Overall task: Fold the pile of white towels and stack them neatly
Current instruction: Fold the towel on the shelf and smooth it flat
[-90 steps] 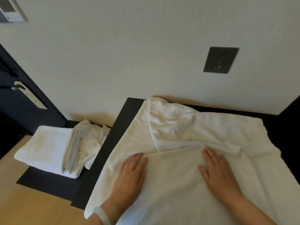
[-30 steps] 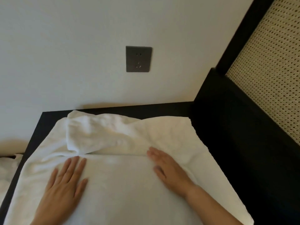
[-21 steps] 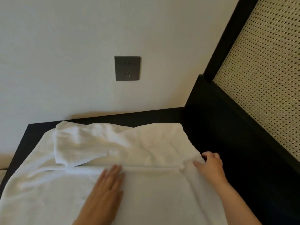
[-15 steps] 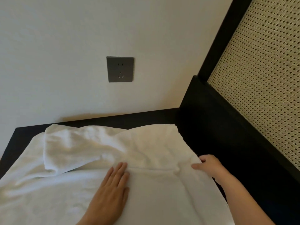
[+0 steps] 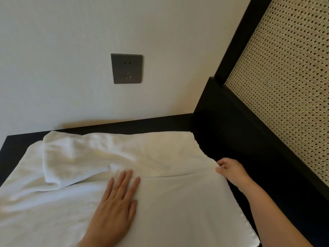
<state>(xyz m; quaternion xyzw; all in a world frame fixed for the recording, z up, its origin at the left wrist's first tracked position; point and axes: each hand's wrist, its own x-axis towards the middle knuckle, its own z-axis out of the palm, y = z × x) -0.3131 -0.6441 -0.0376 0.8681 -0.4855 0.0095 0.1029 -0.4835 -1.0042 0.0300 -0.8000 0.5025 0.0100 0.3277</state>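
Note:
A large white towel (image 5: 160, 154) lies spread over a black table (image 5: 124, 125), with a bunched fold at its far left and a crease running across its middle. My left hand (image 5: 115, 202) lies flat on the near layer, fingers straight and pointing away from me. My right hand (image 5: 231, 170) is at the towel's right edge, where the crease ends, and its fingertips pinch the cloth there.
A white wall with a grey socket plate (image 5: 126, 68) rises behind the table. A black frame with a woven cane panel (image 5: 284, 86) stands close on the right, leaving a dark gap beside the towel's edge.
The view has swung right, away from the folded stack. My right hand went from lying flat on the towel to pinching its right edge. My left hand slid toward the middle.

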